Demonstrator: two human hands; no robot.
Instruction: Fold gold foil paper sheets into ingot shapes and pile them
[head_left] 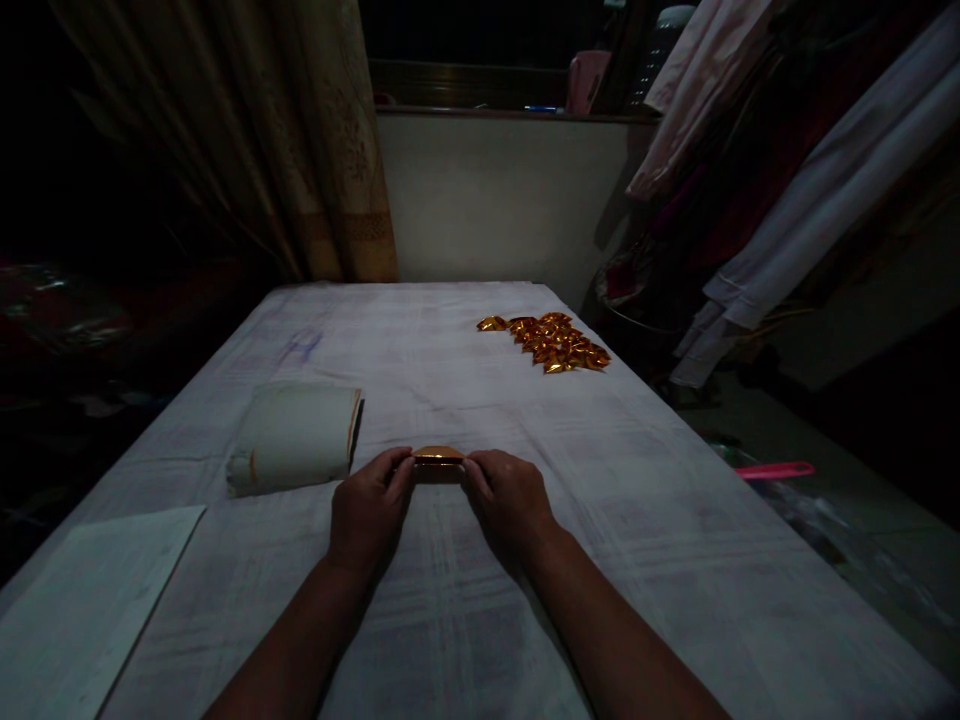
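A small gold foil paper lies on the white cloth-covered table in front of me. My left hand pinches its left end and my right hand pinches its right end, fingers curled and pressed on the paper. A curled stack of pale paper sheets sits just left of my left hand. Farther off to the right lies a pile of several folded gold foil pieces.
A flat white sheet rests at the table's near left corner. A curtain hangs at the back left, and clothes hang at the right. A pink object lies on the floor at the right.
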